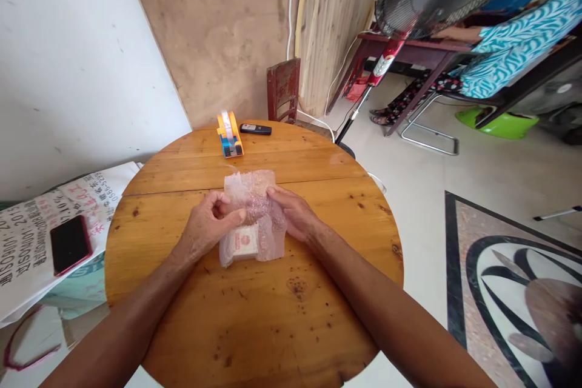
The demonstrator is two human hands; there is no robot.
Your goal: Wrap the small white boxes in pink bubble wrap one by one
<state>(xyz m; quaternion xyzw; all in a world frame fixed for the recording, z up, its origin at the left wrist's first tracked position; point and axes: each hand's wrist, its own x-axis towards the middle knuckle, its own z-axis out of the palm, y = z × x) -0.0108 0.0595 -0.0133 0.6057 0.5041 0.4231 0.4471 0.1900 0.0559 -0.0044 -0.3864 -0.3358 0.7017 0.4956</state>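
A sheet of clear, pinkish bubble wrap [253, 184] lies on the round wooden table [254, 321]. On its near part sits a small white box [246, 241] with a red printed mark, partly covered by the wrap. My left hand [213, 218] is at the wrap's left side, its fingers curled and its thumb pointing across just above the box; the wrap's edge seems pinched there. At the right side my right hand [291, 211] grips the wrap's edge, thumb on top and the other fingers partly hidden.
An orange and blue tape dispenser [230, 136] and a black remote control [255, 129] are at the table's far side. A phone [71, 244] rests on printed paper at left. Beyond are a chair [284, 88], a standing fan [386, 60] and a seated person [513, 54].
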